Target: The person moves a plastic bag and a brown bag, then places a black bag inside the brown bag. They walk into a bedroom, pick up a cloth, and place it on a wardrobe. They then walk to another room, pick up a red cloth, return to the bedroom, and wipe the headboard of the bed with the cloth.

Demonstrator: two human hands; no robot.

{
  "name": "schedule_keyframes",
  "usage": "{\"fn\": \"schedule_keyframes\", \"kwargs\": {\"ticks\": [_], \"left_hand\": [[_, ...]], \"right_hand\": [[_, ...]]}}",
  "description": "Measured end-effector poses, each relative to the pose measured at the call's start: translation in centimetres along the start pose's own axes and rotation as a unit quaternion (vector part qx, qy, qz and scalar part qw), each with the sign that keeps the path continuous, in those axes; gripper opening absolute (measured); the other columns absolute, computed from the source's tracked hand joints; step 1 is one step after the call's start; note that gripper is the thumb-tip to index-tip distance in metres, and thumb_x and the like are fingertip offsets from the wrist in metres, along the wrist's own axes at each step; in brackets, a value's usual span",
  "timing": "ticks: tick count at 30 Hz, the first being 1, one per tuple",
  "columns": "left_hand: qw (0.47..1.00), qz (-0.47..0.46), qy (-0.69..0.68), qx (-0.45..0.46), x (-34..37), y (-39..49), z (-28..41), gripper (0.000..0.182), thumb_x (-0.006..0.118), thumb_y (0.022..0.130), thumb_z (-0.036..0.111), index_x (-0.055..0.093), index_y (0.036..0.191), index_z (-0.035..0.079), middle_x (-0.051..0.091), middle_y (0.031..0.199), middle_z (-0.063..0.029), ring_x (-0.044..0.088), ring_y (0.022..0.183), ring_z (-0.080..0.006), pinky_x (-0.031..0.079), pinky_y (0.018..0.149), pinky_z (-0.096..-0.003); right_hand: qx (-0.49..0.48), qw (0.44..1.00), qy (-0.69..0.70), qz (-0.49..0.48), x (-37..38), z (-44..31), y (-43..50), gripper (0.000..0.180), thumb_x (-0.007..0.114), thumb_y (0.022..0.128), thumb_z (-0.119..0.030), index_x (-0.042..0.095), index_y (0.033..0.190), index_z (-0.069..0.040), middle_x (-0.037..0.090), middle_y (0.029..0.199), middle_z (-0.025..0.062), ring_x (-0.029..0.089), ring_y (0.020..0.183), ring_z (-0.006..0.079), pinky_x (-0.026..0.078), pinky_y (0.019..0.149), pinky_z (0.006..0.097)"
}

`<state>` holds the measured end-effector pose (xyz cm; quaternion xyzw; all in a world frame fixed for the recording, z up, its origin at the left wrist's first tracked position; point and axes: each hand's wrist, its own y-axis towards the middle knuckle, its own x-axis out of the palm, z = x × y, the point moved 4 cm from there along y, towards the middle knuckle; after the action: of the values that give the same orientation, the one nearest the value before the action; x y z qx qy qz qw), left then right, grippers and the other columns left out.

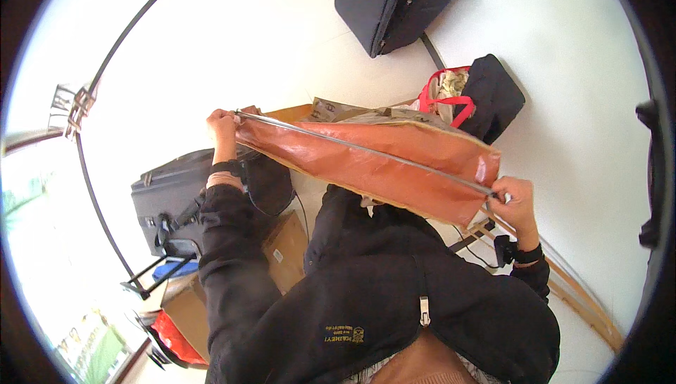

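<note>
An orange glossy woven storage bag point(338, 157) with yellow piped edges is stretched across in front of my body. A grey zipper point(364, 147) runs the length of its orange face and looks closed along most of it. My left hand point(222, 125) grips the bag's far left corner, at one end of the zipper. At the other end, my right hand point(512, 202) is closed around the zipper end; whether the pull tab is in its fingers I cannot tell. Behind the orange face, a beige patterned side point(343, 111) of the bag shows.
A black suitcase point(174, 194) lies to the left, with cardboard boxes point(288, 252) beside it. Ahead on the right stand a red-handled bag point(443, 93) and a black bag point(494, 99). Farther off is another black suitcase point(369, 4). Wooden poles point(586, 315) lean at the right.
</note>
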<state>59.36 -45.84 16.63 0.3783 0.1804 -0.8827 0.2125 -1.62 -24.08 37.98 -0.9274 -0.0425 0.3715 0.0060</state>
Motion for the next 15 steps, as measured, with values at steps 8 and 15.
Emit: {"fn": "schedule_keyframes", "kwargs": {"ticks": [8, 15], "left_hand": [[0.999, -0.021, -0.004, 0.034, -1.7, 6.1, 5.7, 0.013, 0.066, 0.079, 0.009, 0.063, 0.069, 0.001, 0.055, 0.058, -0.0040, 0.048, 0.055, -0.0141, 0.039, 0.051, -0.0328], [0.975, -0.133, -0.137, 0.116, 0.9, 1.6, 14.6, 0.014, 0.056, 0.089, 0.006, 0.060, 0.076, 0.002, 0.059, 0.072, -0.0002, 0.048, 0.067, -0.0092, 0.039, 0.059, -0.0247]], "right_hand": [[0.104, 0.992, 0.032, -0.060, 5.5, 0.8, -4.9, 0.012, 0.065, 0.063, -0.004, 0.053, 0.067, -0.004, 0.046, 0.053, 0.0112, 0.047, 0.045, 0.0243, 0.038, 0.046, 0.0320], [0.186, 0.953, -0.098, -0.216, 10.7, 1.0, -8.2, 0.021, 0.072, 0.063, -0.020, 0.060, 0.070, -0.004, 0.058, 0.065, 0.0165, 0.058, 0.065, 0.0381, 0.047, 0.058, 0.0446]]}}
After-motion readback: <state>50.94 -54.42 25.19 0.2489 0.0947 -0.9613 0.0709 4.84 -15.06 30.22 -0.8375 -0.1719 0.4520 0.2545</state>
